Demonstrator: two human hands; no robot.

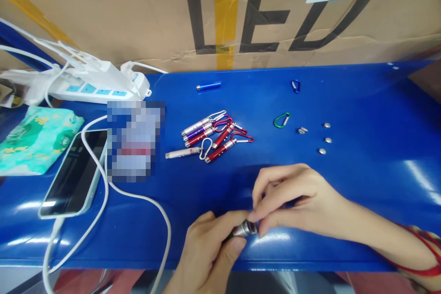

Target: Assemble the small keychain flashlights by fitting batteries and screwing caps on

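Over at the blue table [375, 193], the work looked well along but unfinished to me: six penlights [220, 150] in silver, purple and red lay in a loose cluster, apparently whole, with carabiner clips at their ends. Still to be dealt with, I judged, were a bare blue tube [208, 86] with no clip on it, a blue carabiner [295, 86], a green carabiner [282, 120], three small metal caps [327, 140] and a small silvery piece [302, 131] too blurred to make out. The left hand [206, 243] had its grip closed round a green-bodied penlight [245, 228] near the table's front edge, metal end outward. The right hand [292, 197] was at that end, thumb and forefinger slightly parted; I couldn't tell whether they had hold of anything. As for containers, a cardboard box [138, 14] marked LED stood behind, its top out of sight and its contents hidden. A green soft pack [37, 140] lay beside the phone [74, 174], and nothing inside it showed either.
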